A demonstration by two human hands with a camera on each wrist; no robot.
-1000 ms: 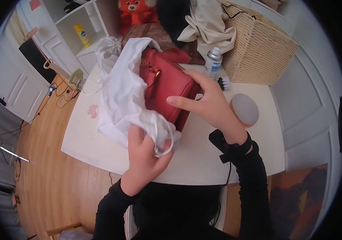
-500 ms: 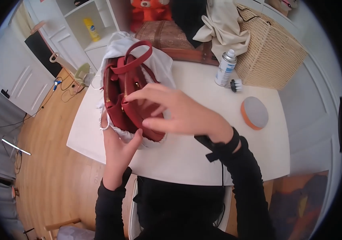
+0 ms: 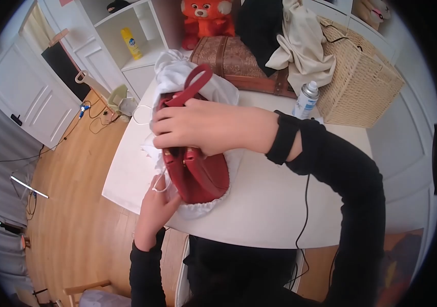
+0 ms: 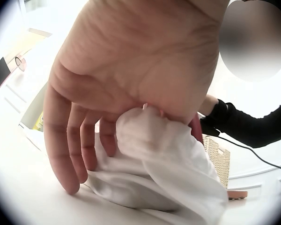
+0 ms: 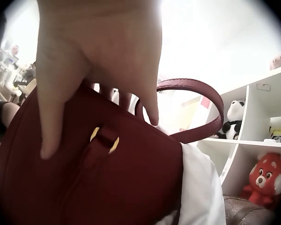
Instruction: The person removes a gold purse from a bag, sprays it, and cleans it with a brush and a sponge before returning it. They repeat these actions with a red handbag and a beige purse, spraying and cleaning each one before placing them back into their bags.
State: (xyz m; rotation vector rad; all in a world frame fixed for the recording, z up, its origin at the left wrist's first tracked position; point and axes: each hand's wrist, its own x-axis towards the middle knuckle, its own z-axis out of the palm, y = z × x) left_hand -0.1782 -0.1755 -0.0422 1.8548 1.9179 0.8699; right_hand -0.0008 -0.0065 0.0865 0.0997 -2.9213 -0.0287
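A red leather handbag [image 3: 211, 176] with a loop handle [image 3: 198, 82] stands on the white table, partly inside a white cloth dust bag [image 3: 198, 209]. My right hand [image 3: 203, 125] lies over the top of the handbag and grips it. In the right wrist view, the thumb presses the side with the gold-trimmed strap, and the fingers reach over the top edge. Low at the near left end, my left hand [image 3: 155, 210] holds the edge of the dust bag. White cloth [image 4: 164, 150] bunches at the thumb and hides it in the left wrist view, while the outer fingers extend loosely.
A brown patterned trunk [image 3: 234, 64] and a wicker basket [image 3: 359, 82] with cream cloth stand at the back. Near the basket is a spray can [image 3: 306, 101]. A red plush toy [image 3: 208, 23] sits behind the trunk. A cable hangs below the right wrist.
The handbag has turned upright, its zips and handle facing up, with the dust bag low around it. My left hand shifted left; my right hand moved from its side onto its top.
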